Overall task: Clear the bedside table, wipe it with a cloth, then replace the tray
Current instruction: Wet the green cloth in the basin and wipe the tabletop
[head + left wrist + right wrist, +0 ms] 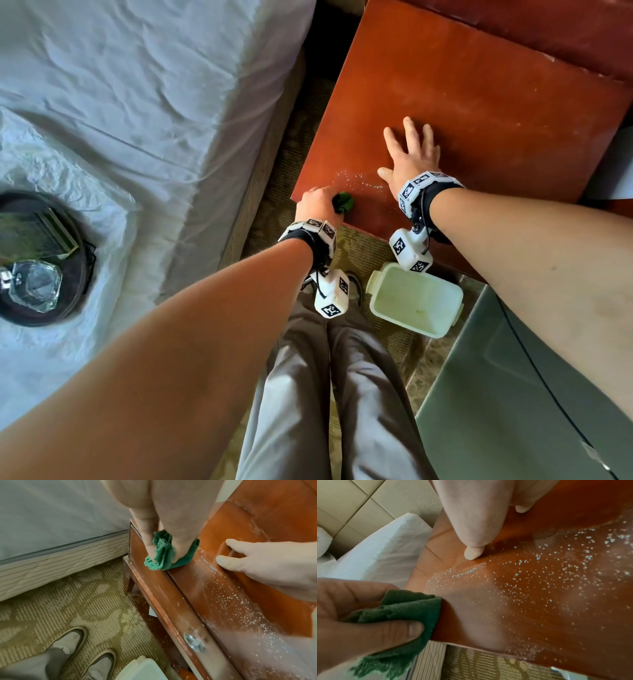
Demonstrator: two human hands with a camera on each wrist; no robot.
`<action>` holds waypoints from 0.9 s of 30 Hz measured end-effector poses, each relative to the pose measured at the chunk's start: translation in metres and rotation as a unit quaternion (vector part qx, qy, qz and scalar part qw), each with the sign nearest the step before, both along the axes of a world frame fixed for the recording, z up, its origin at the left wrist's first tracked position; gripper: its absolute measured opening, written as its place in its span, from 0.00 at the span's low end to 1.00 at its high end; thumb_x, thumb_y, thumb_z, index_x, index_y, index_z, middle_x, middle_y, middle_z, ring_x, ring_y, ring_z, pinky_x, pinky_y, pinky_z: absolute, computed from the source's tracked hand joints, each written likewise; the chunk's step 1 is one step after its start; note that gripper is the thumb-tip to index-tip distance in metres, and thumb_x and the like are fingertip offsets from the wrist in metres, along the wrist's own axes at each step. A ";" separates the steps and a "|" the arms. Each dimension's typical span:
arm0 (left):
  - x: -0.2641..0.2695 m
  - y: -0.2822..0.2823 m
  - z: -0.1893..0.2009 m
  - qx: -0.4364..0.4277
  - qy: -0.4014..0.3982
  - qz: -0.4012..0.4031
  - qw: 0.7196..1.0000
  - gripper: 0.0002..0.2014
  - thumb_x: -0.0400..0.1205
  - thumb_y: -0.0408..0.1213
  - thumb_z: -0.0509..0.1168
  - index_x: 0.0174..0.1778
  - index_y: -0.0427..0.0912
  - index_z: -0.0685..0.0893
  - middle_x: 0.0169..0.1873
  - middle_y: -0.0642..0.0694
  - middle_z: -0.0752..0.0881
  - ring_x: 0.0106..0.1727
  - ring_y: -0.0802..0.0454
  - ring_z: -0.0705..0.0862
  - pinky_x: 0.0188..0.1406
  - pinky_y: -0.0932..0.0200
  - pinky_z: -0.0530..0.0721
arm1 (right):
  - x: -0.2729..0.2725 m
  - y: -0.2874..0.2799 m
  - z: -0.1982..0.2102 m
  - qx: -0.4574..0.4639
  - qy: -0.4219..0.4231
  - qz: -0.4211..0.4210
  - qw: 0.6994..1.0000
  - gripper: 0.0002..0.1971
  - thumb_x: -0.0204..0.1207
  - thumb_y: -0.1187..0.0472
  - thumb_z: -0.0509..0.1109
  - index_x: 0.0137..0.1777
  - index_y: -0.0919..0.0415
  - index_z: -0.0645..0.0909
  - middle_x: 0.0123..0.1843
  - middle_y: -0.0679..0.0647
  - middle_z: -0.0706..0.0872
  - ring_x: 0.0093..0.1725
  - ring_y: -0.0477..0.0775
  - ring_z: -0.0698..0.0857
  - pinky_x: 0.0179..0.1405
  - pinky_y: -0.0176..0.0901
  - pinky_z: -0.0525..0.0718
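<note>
Risk, crumbs: the white specks (539,577) lie in a band just beside the front edge; a stroke toward that edge would likely push them onto the carpet (60,601), not into the plastic tub (416,299) on the floor below.
Risk, cloth: it is bunched small, so a pass probably misses part of the band.
Risk, tray: it sits on the soft bed (137,85); leaning on the mattress could tip the glass bottle (34,284) on it.
Left hand (317,202): fingers and thumb curled round the green cloth (164,551), pressing it down at the near left corner of the bedside table (479,102).
Right hand (409,154): flat, fingers spread, palm down on the tabletop, holding nothing.
Table look: reddish-brown, glossy, cleared; dusty smears toward the back, specks near the front.
Tray (73,240): dark, round, well apart from the table, not yet replaced.
</note>
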State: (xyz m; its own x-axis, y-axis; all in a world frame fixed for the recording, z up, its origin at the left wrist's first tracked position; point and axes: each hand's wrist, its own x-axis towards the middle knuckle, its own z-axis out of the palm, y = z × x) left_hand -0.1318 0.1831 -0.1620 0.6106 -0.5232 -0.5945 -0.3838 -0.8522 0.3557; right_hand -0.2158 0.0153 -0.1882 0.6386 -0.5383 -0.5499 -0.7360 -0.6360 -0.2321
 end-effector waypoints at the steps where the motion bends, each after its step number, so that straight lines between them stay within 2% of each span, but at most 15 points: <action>1: 0.001 -0.002 0.000 0.005 0.006 -0.006 1.000 0.15 0.75 0.35 0.72 0.58 0.43 0.87 0.54 0.41 0.87 0.57 0.41 0.85 0.54 0.49 0.86 | 0.000 0.000 0.001 0.001 0.001 -0.001 1.000 0.35 0.83 0.51 0.63 0.85 0.44 0.48 0.87 0.50 0.36 0.84 0.65 0.36 0.82 0.68 0.45; 3: 0.005 -0.004 0.002 0.020 0.008 -0.019 1.000 0.17 0.75 0.37 0.72 0.61 0.44 0.87 0.54 0.40 0.87 0.56 0.40 0.86 0.53 0.50 0.86 | 0.002 -0.001 0.005 0.001 0.004 -0.005 1.000 0.36 0.82 0.52 0.65 0.85 0.44 0.50 0.87 0.51 0.38 0.84 0.66 0.38 0.82 0.68 0.47; 5: 0.012 -0.003 0.007 0.028 0.002 -0.021 0.999 0.17 0.75 0.37 0.71 0.61 0.45 0.88 0.52 0.40 0.87 0.55 0.40 0.86 0.50 0.52 0.87 | 0.006 0.001 0.014 0.005 -0.001 -0.024 1.000 0.34 0.81 0.53 0.67 0.83 0.46 0.56 0.87 0.51 0.43 0.85 0.65 0.42 0.81 0.66 0.54; 8: 0.025 -0.002 0.019 0.014 -0.015 0.000 1.000 0.16 0.74 0.37 0.71 0.59 0.47 0.87 0.49 0.40 0.88 0.52 0.39 0.87 0.47 0.54 0.86 | 0.011 0.002 0.032 -0.012 -0.087 -0.040 0.995 0.26 0.78 0.60 0.66 0.77 0.52 0.69 0.84 0.50 0.58 0.82 0.61 0.57 0.74 0.57 0.70; 10: 0.033 -0.007 0.028 0.004 -0.025 -0.003 1.000 0.16 0.74 0.35 0.71 0.58 0.44 0.86 0.49 0.40 0.88 0.51 0.38 0.86 0.43 0.55 0.82 | 0.018 0.004 0.047 0.043 -0.126 -0.002 0.991 0.26 0.76 0.64 0.65 0.75 0.52 0.73 0.80 0.49 0.68 0.76 0.57 0.68 0.69 0.50 0.75; 13: 0.044 -0.019 0.042 -0.002 -0.028 -0.035 0.999 0.16 0.76 0.35 0.70 0.60 0.43 0.85 0.50 0.39 0.87 0.52 0.39 0.86 0.44 0.55 0.81 | 0.034 0.014 0.072 0.178 -0.068 0.083 0.978 0.28 0.71 0.62 0.72 0.73 0.51 0.75 0.71 0.51 0.78 0.68 0.57 0.78 0.61 0.43 0.76; 15: 0.049 -0.028 0.048 -0.012 -0.027 -0.054 0.998 0.16 0.76 0.36 0.71 0.60 0.42 0.85 0.51 0.38 0.87 0.52 0.38 0.86 0.47 0.51 0.84 | 0.043 0.020 0.082 0.187 -0.029 0.106 0.976 0.26 0.68 0.61 0.76 0.67 0.55 0.78 0.61 0.54 0.84 0.58 0.59 0.82 0.52 0.44 0.80; 18: 0.053 -0.035 0.052 -0.028 -0.026 -0.078 0.996 0.16 0.74 0.36 0.74 0.58 0.41 0.85 0.51 0.39 0.87 0.53 0.38 0.86 0.49 0.49 0.84 | 0.052 0.022 0.082 0.129 -0.034 0.089 0.987 0.16 0.65 0.57 0.77 0.51 0.60 0.80 0.48 0.56 0.86 0.47 0.61 0.83 0.39 0.45 0.77; 21: 0.058 -0.034 0.049 -0.067 -0.020 -0.100 0.993 0.18 0.72 0.39 0.76 0.57 0.42 0.85 0.50 0.42 0.88 0.51 0.42 0.86 0.43 0.55 0.80 | 0.053 0.019 0.078 0.089 -0.032 0.078 0.992 0.10 0.66 0.59 0.74 0.43 0.62 0.79 0.42 0.58 0.85 0.43 0.64 0.84 0.30 0.44 0.73; 24: 0.071 -0.024 0.042 -0.085 -0.018 -0.109 0.990 0.26 0.71 0.43 0.78 0.64 0.42 0.82 0.56 0.45 0.86 0.54 0.46 0.85 0.50 0.55 0.83 | 0.048 0.015 0.072 0.087 -0.032 0.027 0.995 0.07 0.69 0.63 0.71 0.47 0.60 0.80 0.44 0.58 0.85 0.42 0.63 0.84 0.30 0.43 0.76; 27: 0.085 -0.014 0.033 -0.029 -0.028 -0.156 0.987 0.37 0.71 0.44 0.79 0.76 0.45 0.73 0.68 0.43 0.77 0.68 0.43 0.78 0.64 0.49 0.81 | 0.039 0.008 0.063 0.090 -0.052 -0.056 0.993 0.15 0.71 0.64 0.69 0.57 0.51 0.78 0.49 0.54 0.85 0.37 0.58 0.82 0.27 0.38 0.75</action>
